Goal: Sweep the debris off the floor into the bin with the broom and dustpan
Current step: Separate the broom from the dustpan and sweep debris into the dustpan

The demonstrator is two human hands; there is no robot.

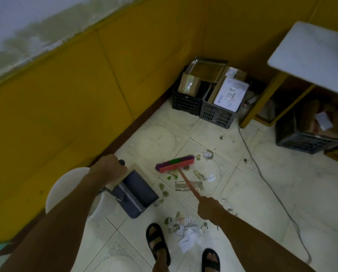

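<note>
My left hand (109,169) grips the dark handle of a grey dustpan (135,193), which stands on the tiled floor with its mouth toward the right. My right hand (210,208) holds the orange stick of a broom (175,163) whose purple and green bristles rest on the floor ahead of me. Debris (183,226) of crumpled paper, plastic wrap and green scraps lies in front of my sandalled feet, and more debris is scattered around the broom head. A white round bin (70,185) sits by the yellow wall, partly hidden behind my left arm.
Two dark plastic crates (203,108) with boxes and a metal tray stand in the corner. A white-topped table (311,57) with yellow legs is at the right, another crate (309,142) beneath it. A grey cable (262,173) runs across the floor.
</note>
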